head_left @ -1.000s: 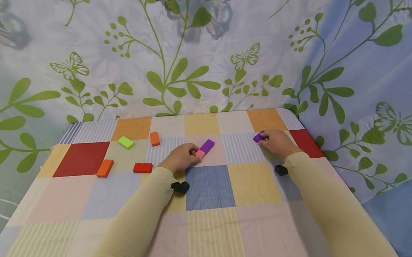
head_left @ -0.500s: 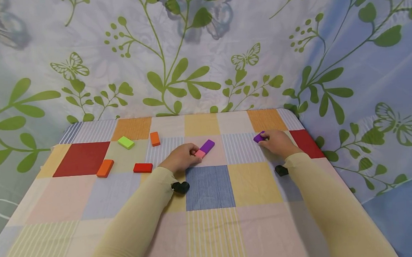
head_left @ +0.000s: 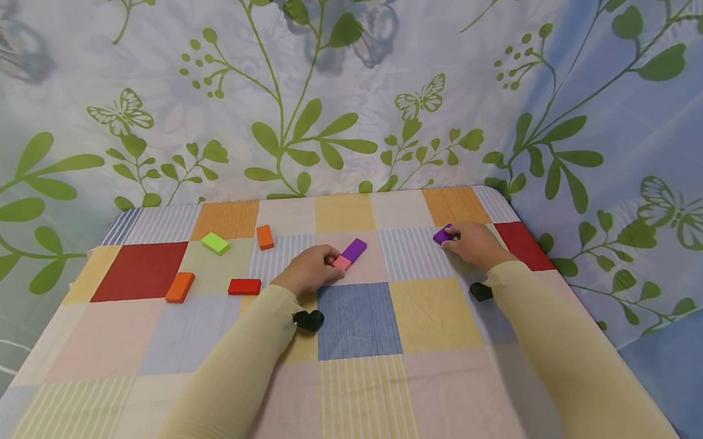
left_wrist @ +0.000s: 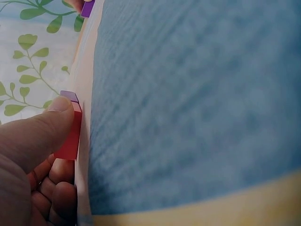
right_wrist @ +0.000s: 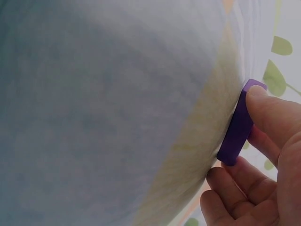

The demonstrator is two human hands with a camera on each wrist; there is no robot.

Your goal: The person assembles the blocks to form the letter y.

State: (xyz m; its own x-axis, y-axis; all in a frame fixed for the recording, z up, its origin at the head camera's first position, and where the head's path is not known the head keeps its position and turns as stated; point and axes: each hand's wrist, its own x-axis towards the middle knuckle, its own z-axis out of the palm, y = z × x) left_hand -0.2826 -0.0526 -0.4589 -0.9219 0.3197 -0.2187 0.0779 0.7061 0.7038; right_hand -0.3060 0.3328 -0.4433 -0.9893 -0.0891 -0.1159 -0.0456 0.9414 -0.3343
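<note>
Near the middle of the table, my left hand (head_left: 309,269) pinches a pink block (head_left: 342,263) between thumb and fingers. The pink block lies end to end with a purple block (head_left: 355,249) on the cloth. In the left wrist view the thumb presses on the side of the pink block (left_wrist: 70,136). Over to the right, my right hand (head_left: 472,243) holds another purple block (head_left: 441,235) by thumb and fingers. The right wrist view shows this purple block (right_wrist: 237,127) tilted, its lower end close to the cloth.
Left of my left hand lie a red block (head_left: 244,287), an orange block (head_left: 180,288), a second orange block (head_left: 265,237) and a lime green block (head_left: 215,243). A patchwork cloth (head_left: 363,407) covers the table. A leaf-patterned curtain (head_left: 343,79) hangs behind it.
</note>
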